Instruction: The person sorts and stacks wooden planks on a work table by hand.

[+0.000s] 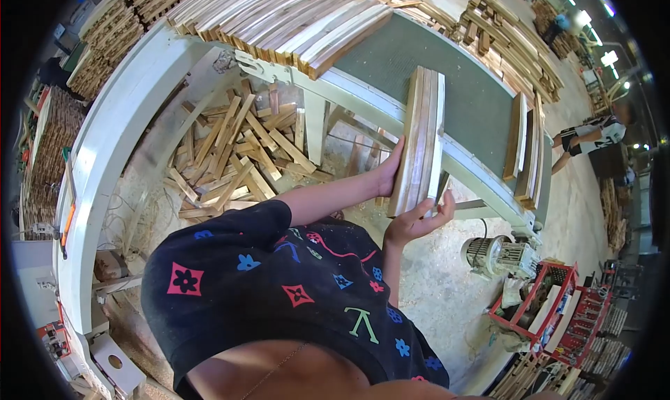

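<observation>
A bundle of several long wooden strips [421, 131] is held side by side, tilted up from my body, its far end over the green conveyor belt [464, 86]. My left hand [391, 168] grips the left side of the bundle, with most of its fingers hidden behind the wood. At the near end, my right hand [421, 221] holds the lower right corner, some fingertips showing beyond the edge. To the left on the belt lies a tight row of wooden strips [279, 23]. A few separate strips [515, 136] rest at the belt's right end.
Beneath the conveyor frame [363, 89], loose offcuts [237, 145] are heaped on the floor. An electric motor [488, 253] and a red rack [558, 313] stand at lower right. Another person [593, 135] is farther off at right. Stacked timber [513, 34] lies behind the belt.
</observation>
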`<state>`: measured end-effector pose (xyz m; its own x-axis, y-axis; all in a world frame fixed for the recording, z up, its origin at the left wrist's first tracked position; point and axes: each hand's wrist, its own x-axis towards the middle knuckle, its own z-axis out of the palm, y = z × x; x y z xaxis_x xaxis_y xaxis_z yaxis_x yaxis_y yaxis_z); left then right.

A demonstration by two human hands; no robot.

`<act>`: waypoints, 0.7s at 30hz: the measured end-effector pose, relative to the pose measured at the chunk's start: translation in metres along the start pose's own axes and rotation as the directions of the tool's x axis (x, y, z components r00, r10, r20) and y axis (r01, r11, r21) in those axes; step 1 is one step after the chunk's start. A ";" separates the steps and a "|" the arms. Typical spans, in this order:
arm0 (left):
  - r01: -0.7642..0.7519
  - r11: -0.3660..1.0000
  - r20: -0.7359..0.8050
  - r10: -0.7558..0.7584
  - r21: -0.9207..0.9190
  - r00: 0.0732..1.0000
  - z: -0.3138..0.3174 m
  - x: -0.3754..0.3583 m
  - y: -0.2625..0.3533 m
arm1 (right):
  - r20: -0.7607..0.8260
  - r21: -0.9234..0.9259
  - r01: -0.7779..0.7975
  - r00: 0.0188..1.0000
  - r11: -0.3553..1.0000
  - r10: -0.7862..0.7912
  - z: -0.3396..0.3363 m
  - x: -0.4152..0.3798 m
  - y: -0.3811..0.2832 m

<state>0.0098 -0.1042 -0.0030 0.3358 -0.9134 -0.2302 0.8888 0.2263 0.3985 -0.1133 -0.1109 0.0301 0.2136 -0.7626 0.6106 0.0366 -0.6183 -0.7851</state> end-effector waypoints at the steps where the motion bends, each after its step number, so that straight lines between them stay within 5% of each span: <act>1: -0.023 0.999 -0.009 0.023 0.031 1.000 -0.002 -0.004 0.002 | 0.058 0.080 -0.038 0.998 0.996 0.034 -0.002 -0.008 0.001; 4: 0.006 0.993 0.017 -0.009 0.119 1.000 -0.027 -0.010 0.010 | 0.397 0.223 -0.380 0.876 0.898 0.272 -0.014 -0.011 -0.003; 6: 0.060 0.983 -0.065 -0.050 0.175 0.997 -0.029 -0.036 0.014 | 0.475 0.135 -0.420 0.822 0.898 0.313 -0.020 -0.010 0.008; 9: 0.073 0.988 -0.098 -0.060 0.135 0.993 -0.054 -0.063 0.003 | 0.331 0.043 -0.315 0.900 0.948 0.284 -0.004 -0.016 0.032; 12: 0.065 0.996 -0.011 -0.065 0.062 0.998 -0.062 -0.090 -0.001 | 0.611 0.131 -0.727 0.595 0.674 0.522 0.006 -0.006 0.031; 14: 0.102 0.995 -0.013 -0.102 -0.006 0.995 -0.072 -0.101 -0.003 | 0.676 0.061 -0.792 0.481 0.607 0.559 0.015 -0.004 0.032; 17: 0.153 0.975 -0.161 -0.179 -0.161 0.971 -0.091 -0.117 -0.009 | 0.714 0.100 -0.819 0.454 0.565 0.533 0.027 -0.018 0.040; 21: 0.113 0.985 -0.130 -0.130 -0.128 0.983 -0.096 -0.128 -0.028 | 0.719 0.084 -0.762 0.493 0.642 0.490 0.035 -0.014 0.050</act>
<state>-0.0282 0.0391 -0.0694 0.2551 -0.8830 -0.3939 0.9537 0.1628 0.2528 -0.0807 -0.1244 -0.0216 0.8253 -0.5419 -0.1586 -0.0568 0.1997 -0.9782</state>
